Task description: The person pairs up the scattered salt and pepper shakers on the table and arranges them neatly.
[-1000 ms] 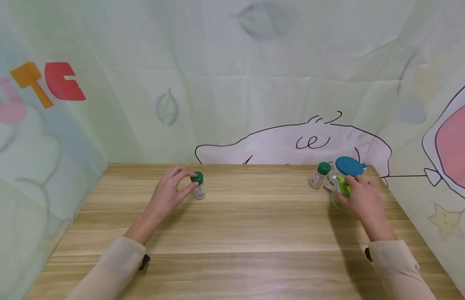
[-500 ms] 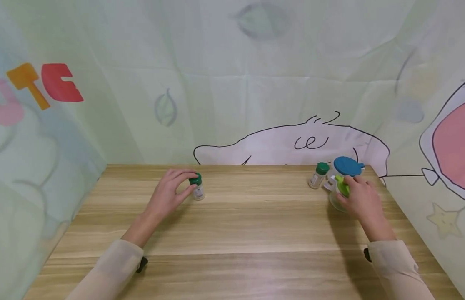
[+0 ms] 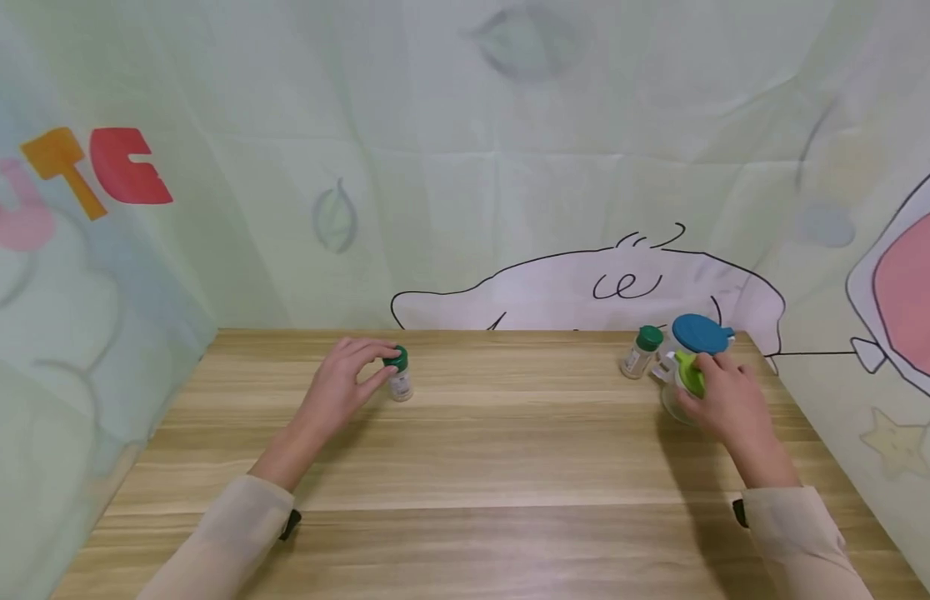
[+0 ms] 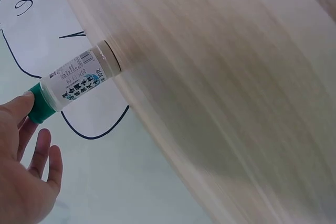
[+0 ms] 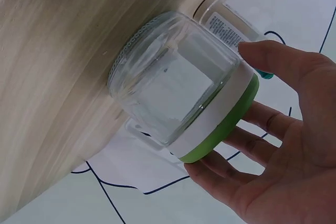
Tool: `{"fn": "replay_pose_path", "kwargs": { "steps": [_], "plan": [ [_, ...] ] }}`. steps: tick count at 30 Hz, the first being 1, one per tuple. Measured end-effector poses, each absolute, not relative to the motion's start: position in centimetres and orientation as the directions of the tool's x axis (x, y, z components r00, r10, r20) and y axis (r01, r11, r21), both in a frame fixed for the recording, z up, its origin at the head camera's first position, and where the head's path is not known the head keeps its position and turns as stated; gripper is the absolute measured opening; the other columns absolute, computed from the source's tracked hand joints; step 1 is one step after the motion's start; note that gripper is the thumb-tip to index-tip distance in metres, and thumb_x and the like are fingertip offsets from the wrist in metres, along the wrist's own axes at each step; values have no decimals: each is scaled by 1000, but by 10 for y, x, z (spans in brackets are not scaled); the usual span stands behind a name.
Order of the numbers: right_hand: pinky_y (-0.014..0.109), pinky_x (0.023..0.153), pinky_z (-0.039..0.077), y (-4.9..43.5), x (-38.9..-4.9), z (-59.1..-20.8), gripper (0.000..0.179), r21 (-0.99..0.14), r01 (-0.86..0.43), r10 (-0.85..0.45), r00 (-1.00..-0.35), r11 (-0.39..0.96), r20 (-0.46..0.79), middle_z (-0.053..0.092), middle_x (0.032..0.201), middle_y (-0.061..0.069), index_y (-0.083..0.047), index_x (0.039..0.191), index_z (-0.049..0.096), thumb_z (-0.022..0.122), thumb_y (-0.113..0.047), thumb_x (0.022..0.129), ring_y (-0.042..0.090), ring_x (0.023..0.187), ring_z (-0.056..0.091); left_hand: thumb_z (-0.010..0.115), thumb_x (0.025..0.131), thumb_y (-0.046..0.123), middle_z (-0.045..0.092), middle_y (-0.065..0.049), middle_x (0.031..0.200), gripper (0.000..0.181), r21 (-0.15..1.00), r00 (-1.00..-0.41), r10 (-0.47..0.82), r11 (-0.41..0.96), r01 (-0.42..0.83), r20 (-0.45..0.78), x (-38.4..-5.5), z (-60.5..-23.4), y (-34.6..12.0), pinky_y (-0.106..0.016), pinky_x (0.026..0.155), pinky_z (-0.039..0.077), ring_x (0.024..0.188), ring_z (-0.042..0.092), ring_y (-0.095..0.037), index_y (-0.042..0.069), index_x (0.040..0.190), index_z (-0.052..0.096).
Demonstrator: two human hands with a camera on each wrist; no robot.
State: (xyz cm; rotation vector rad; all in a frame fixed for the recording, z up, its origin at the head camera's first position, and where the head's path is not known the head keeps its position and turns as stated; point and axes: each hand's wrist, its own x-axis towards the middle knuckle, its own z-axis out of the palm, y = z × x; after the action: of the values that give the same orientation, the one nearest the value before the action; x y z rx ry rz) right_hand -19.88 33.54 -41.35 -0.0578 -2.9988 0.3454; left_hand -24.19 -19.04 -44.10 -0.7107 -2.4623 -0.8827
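A small clear seasoning bottle [image 3: 400, 385] with a green cap stands upright on the left part of the table. My left hand [image 3: 337, 387] pinches its cap between thumb and fingertips; the printed label [image 4: 79, 80] faces the left wrist camera. Toward the right, a glass jar [image 5: 173, 72] with a white collar and a green lid [image 3: 690, 377] stands on the wood. Thumb and fingers of my right hand [image 3: 735, 404] hold it around the lid and collar. In the head view that hand hides part of the jar.
Just left of the jar stands a second green-capped seasoning bottle [image 3: 639, 357]. A jar with a blue lid [image 3: 700, 333] is behind the green-lidded one, close to it. The wooden table [image 3: 480, 467] ends at a printed cloth backdrop [image 3: 450, 208] behind and at both sides.
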Motion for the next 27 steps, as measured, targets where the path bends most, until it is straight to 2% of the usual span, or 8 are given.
{"fn": "replay_pose_path", "kwargs": {
  "steps": [7,11,14,18,27],
  "plan": [
    [60,76,49,344,-198,-409,59,-285,1,19,-998,958,58,49,135,40,12,134,54,74,-28,96,53,108,48,83,90,4,76,-12,120,22,428,-766,328,677,598,552,-241,-441,-189,-50,90,54,107,63,-32,5,111,78],
    [66,80,49,349,-197,-404,62,-311,7,22,-999,950,45,44,139,43,12,138,51,74,-28,96,55,115,44,83,90,5,76,-12,121,22,409,-764,340,688,599,548,-241,-439,-187,-51,92,55,109,64,-33,5,112,78],
    [69,84,47,350,-197,-404,70,-330,27,54,-996,943,72,38,143,45,13,143,46,75,-31,96,58,119,39,84,90,6,76,-13,121,23,386,-763,350,703,597,544,-241,-437,-186,-51,93,54,109,64,-34,5,112,78],
    [67,82,46,352,-195,-407,81,-336,56,98,-989,940,110,38,139,45,14,145,41,79,-35,93,58,116,40,84,90,8,77,-12,121,22,364,-760,355,717,595,544,-241,-436,-187,-52,93,52,108,62,-34,6,112,78],
    [72,88,46,359,-197,-412,96,-371,90,117,-992,924,51,33,141,50,16,154,29,77,-42,94,61,119,42,85,90,9,77,-11,121,21,360,-764,355,723,589,539,-239,-434,-189,-54,95,48,111,60,-34,7,109,79]
  ]
}}
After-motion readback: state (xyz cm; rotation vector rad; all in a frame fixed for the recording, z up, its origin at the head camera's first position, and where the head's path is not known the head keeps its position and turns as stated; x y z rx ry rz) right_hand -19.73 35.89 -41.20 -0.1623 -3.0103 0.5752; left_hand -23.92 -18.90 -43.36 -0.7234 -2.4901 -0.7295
